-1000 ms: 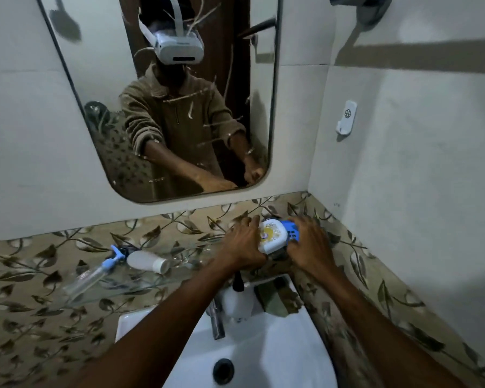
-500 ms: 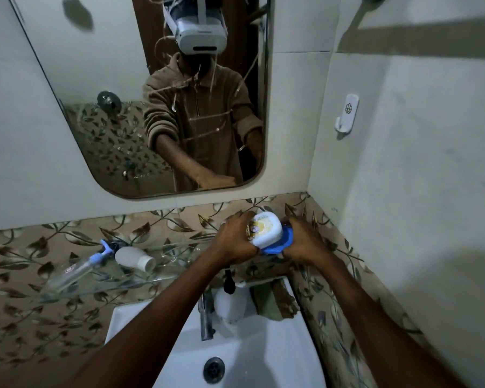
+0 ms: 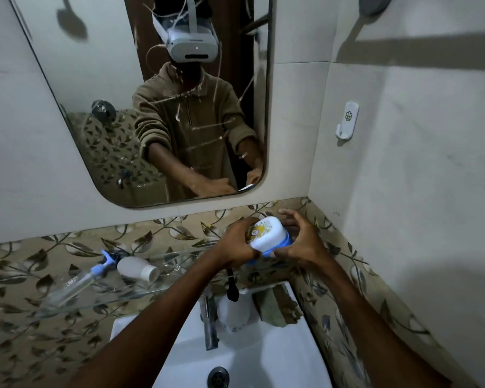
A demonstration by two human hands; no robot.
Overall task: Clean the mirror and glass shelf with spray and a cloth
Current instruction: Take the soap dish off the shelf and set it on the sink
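Two bare forearms reached up from the near edge over the white ceramic basin (image 3: 286, 359), whose chrome tap (image 3: 210, 323) stood at its back rim with a white pump bottle (image 3: 234, 310) and a crumpled greenish-brown cloth (image 3: 277, 305) just beside it, the cloth tight against the leaf-patterned tiled side wall (image 3: 347, 298). Beyond the basin ran the clear glass shelf (image 3: 67, 301), its front edge free; a clear spray bottle with a blue nozzle (image 3: 76, 281) and a white tube (image 3: 137, 268) lay on their sides on its left half. At the shelf's right end, close to the corner, the left hand (image 3: 237, 247) curled round a white-lidded blue soap box (image 3: 268, 235) from the left, while the right hand (image 3: 303, 242) pinched its right side, some fingers spread loose above. Farthest back hung the rounded wall mirror (image 3: 109, 107), streaked with thin white lines, and a white adhesive hook (image 3: 347, 120) sat on the right wall.
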